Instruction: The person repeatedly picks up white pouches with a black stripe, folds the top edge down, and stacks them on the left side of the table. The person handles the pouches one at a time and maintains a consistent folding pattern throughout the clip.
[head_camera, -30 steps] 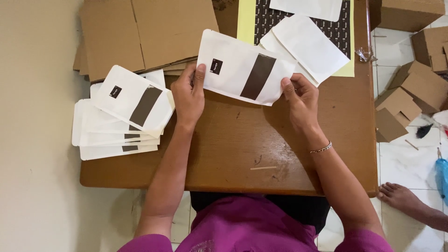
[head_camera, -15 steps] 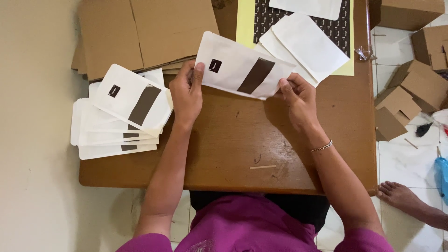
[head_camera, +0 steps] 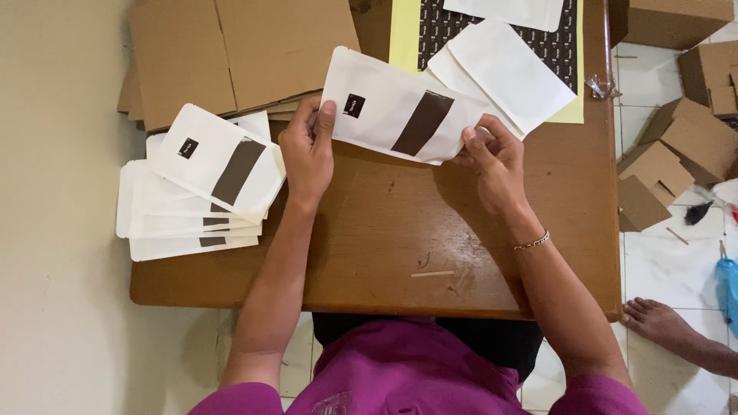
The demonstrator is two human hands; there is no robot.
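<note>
**Over the brown table, two hands hold one white pouch**

Along the table's left edge lies a stack of white pouches (head_camera: 196, 201), fanned a little, each with a dark brown stripe and a small dark square label; the top one is tilted, its stripe running diagonally. Behind the stack, flattened cardboard sheets (head_camera: 238, 54) cover the far left corner of the wooden table (head_camera: 384, 238).

Just right of the stack, the left hand (head_camera: 306, 154) is closed on the left end of a white pouch (head_camera: 400, 115): the thumb presses on its face beside the small dark label, the other fingers curl behind it. That pouch is held just above the table's far middle, tilted so that its right end sits lower, with a wide brown stripe across its right half. The right hand (head_camera: 492, 157) pinches its lower right corner, fingertips bunched together at the edge; a thin bracelet (head_camera: 532, 242) circles that wrist.

Beyond the pouch lies a yellow sheet (head_camera: 401, 34) carrying a dark patterned panel, and on it rest two blank white pouches (head_camera: 511, 73), overlapping. A small pale stick (head_camera: 432, 273) lies on the table nearer the body.

Off the right side, on the tiled floor, are small cardboard boxes (head_camera: 665, 165), a blue object (head_camera: 726, 284) whose kind I cannot tell, and another person's bare foot (head_camera: 653, 319).
</note>
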